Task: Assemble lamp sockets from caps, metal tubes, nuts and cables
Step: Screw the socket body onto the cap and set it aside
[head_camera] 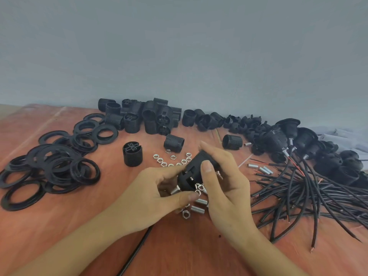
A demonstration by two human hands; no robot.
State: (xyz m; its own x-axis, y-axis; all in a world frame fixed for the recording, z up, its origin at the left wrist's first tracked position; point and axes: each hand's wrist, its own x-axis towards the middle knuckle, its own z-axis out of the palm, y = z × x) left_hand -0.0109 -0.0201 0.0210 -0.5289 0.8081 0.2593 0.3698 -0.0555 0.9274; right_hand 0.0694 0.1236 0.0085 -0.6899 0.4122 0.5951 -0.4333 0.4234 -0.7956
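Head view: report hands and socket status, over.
Left hand and right hand both gripping black socket. Metal tube sticking out near left thumb. Loose nuts underneath, nothing blocking.

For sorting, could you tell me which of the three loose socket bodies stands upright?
The leftmost socket body, nearest the rings, stands on end; the middle one and right one lie sideways.
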